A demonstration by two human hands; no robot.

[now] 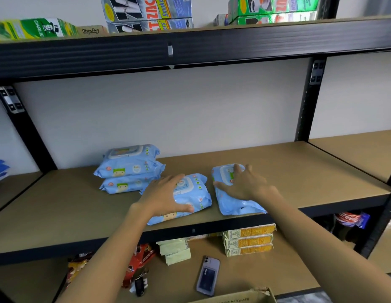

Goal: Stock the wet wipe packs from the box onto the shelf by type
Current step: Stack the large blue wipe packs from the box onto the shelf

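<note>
Head view, mid shelf [299, 171]. Left hand [166, 195] lies on a blue wipe pack [190, 193]: fingers spread and near straight over its top, thumb along the near edge, so it presses or steadies rather than clamps. Right hand [245, 182] lies likewise on a second blue pack [234, 202], fingers fanned over the lidded end, thumb toward the gap between packs; whether either thumb curls under, cannot tell. Both packs lie flat near the shelf's front edge, just beside each other, not touching. Beyond the left fingers, a stack of three like packs [129, 169] stands by the back wall; the left-hand pack seems to touch its lowest one. Flat palms probably serve to slide or square soft packs w/o crushing them, grouping same type together. Likely step: placing/aligning. Corner of the cardboard box [245, 297] shows at bottom; contents hidden. A phone [207, 276] lies on the shelf below the hands.
</note>
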